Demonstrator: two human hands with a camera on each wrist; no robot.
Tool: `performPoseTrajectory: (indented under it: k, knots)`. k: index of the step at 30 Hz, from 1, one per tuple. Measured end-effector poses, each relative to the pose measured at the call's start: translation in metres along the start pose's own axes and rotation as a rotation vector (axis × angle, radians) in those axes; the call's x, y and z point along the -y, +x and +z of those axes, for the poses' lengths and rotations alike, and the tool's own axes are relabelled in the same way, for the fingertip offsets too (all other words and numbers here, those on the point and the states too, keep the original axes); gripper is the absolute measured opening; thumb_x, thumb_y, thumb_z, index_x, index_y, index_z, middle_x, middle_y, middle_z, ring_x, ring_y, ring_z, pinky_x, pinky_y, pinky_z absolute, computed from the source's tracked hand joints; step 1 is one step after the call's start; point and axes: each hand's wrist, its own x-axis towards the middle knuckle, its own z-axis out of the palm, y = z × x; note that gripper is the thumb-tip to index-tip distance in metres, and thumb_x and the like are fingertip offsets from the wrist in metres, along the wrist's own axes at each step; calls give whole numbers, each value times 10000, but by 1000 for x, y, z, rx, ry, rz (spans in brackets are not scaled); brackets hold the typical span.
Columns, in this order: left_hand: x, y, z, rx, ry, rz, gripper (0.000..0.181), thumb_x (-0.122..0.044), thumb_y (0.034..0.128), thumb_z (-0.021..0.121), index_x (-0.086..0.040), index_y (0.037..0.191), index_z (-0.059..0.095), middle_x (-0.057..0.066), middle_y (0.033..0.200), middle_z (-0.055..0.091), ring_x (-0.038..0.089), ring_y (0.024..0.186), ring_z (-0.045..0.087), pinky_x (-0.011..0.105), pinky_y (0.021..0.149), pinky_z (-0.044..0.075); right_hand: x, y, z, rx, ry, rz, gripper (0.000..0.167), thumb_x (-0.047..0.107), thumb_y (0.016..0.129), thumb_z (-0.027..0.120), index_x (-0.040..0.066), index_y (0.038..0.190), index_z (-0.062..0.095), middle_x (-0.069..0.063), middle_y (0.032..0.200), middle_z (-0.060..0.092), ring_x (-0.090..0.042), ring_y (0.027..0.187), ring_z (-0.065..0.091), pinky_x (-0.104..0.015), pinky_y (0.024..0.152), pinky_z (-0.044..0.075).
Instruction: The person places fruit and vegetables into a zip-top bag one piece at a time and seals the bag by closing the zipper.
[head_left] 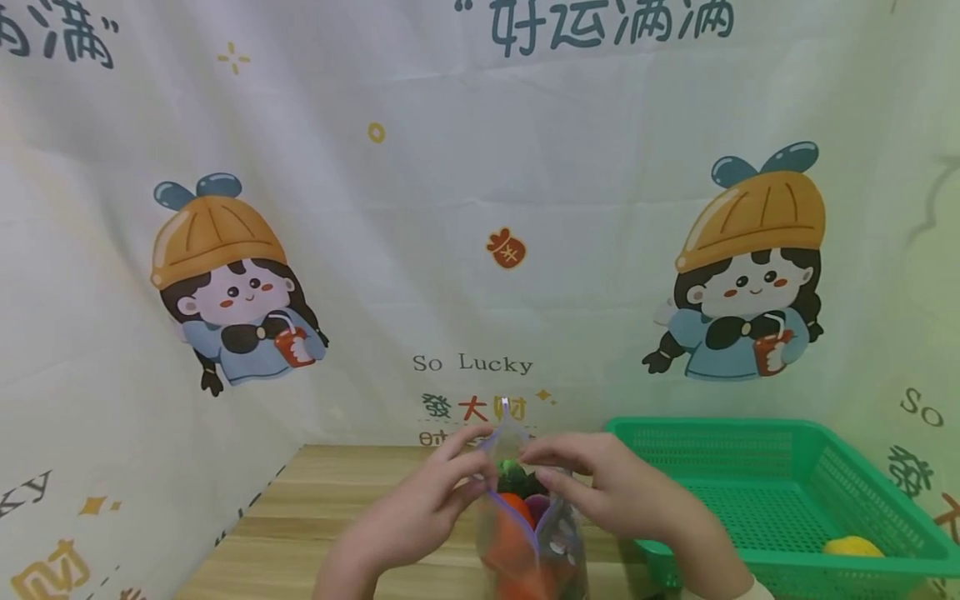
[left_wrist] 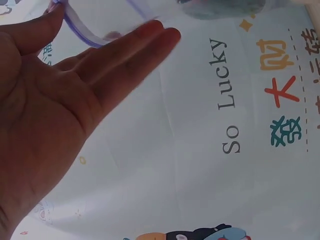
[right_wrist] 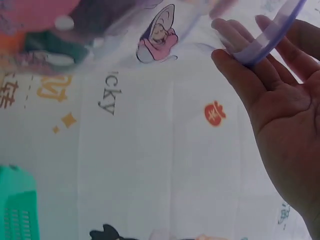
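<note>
A clear zip bag (head_left: 567, 546) with a purple zip edge stands upright on the wooden table, its mouth spread apart. Inside are an orange-red item (head_left: 517, 546), a dark green one (head_left: 513, 477) and a purple one (head_left: 537, 505); their exact kinds are unclear. My left hand (head_left: 416, 508) holds the left side of the mouth, with the thumb at the purple rim (left_wrist: 80, 32) in the left wrist view. On the opposite side, my right hand (head_left: 615, 492) grips the rim between thumb and fingers. A cartoon figure (right_wrist: 159, 37) is printed on the bag.
To the right is a green plastic basket (head_left: 750, 429) with a yellow item (head_left: 853, 547) in it. The wooden table (head_left: 300, 517) extends left of the bag. A printed cloth (head_left: 420, 292) hangs behind and at the sides.
</note>
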Motion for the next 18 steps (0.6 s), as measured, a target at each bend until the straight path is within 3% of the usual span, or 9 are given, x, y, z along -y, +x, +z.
performPoseTrajectory:
  k: [2,6,9,13,16,18]
  knots:
    - [-1,-3,-4,4,-3,-31,141,-131,1097,575,-244,1038,634,155,1664,394,471,1448,515,592,1075,556,-1,-4,-8,-27,-9,70,275,240,1112,589,111,1321,710,-70,1309,756,-264,1215,738,-315,996,625]
    - [-1,-7,-10,49,-23,-158,117,-297,1100,596,-283,1157,697,185,1713,349,532,1498,446,660,1120,500,-3,-15,-25,-55,-34,203,294,288,1106,599,142,1341,701,-52,1339,743,-265,1237,733,-306,984,627]
    - [1,-7,-12,92,-19,-215,275,-384,1080,623,-225,1282,722,141,1601,543,451,1474,515,665,1141,478,-3,-21,-36,-47,-43,266,310,315,1100,608,154,1350,692,-44,1348,739,-231,1236,736,-288,974,624]
    - [4,-4,-8,100,17,-243,447,-400,1056,660,-99,1385,694,73,1414,714,300,1316,667,564,1094,547,-3,-23,-40,-37,-9,254,326,317,1100,609,122,1349,688,-88,1349,737,-234,1226,742,-277,961,624]
    - [3,0,-4,78,51,-255,515,-419,1043,677,-113,1456,654,60,1453,695,192,1175,696,452,1028,578,-3,-22,-39,-26,-14,206,327,303,1104,601,103,1347,691,-110,1348,736,-209,1220,741,-284,984,621]
    - [1,3,-2,53,66,-231,527,-428,1039,681,-118,1465,649,56,1457,692,141,1124,685,412,994,581,-2,-21,-39,-26,-35,179,312,291,1105,602,112,1341,699,-98,1340,742,-175,1209,741,-282,995,617]
